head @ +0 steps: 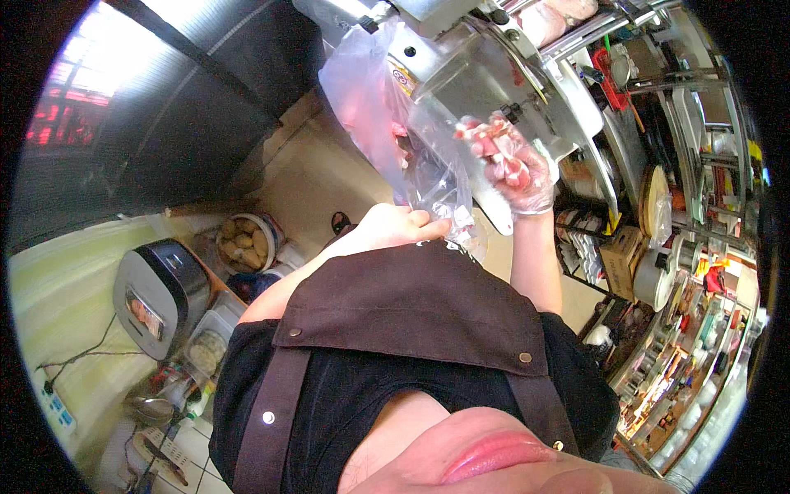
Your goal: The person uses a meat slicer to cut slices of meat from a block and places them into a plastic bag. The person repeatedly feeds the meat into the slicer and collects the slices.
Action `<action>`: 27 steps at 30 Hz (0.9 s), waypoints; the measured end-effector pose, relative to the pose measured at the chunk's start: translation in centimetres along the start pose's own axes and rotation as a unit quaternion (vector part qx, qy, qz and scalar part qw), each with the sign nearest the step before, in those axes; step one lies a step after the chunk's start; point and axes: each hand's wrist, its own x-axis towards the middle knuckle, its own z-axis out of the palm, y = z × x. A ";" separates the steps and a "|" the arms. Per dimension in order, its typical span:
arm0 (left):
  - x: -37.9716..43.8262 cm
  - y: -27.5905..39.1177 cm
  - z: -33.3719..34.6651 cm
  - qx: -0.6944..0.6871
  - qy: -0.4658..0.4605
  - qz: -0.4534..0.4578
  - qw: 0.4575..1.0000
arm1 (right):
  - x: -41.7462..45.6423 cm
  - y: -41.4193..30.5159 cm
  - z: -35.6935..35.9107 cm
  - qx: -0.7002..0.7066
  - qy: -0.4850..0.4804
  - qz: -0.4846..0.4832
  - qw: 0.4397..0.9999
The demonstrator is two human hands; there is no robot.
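Observation:
My right hand [521, 176], in a clear plastic glove, holds a bunch of raw meat pieces [497, 145] beside a metal machine with a clear guard plate [475, 68], which looks like a meat slicer. My bare left hand [410, 223] grips the rim of a clear plastic bag [364, 105] at its lower edge. Pink meat shows inside the bag, which hangs at the machine's left side. The bag's mouth faces my right hand. Larger pieces of raw meat [549, 18] lie on the machine's metal part at the top.
At the left stand a bucket of potato-like tubers [245, 242], a black and grey appliance [162, 296] and a plastic tub [213, 339]. Crowded shelves [691, 247] run along the right, with a cardboard box [620, 254] and a lidded pot [653, 279].

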 end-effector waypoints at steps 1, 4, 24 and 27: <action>0.1 -0.1 0.3 0.007 0.028 0.026 0.999 | -0.5 0.6 1.4 0.053 -0.057 0.000 0.997; 0.2 0.7 0.4 0.021 0.077 0.055 0.995 | 1.6 2.8 2.7 -0.070 -0.022 0.068 0.995; -1.1 0.5 1.0 0.037 0.194 0.067 0.978 | 17.1 -4.4 -20.0 -0.313 0.273 -0.232 0.880; -1.1 0.4 1.6 0.024 0.200 0.073 0.977 | 18.8 -4.7 -17.0 -0.055 0.338 -0.228 0.912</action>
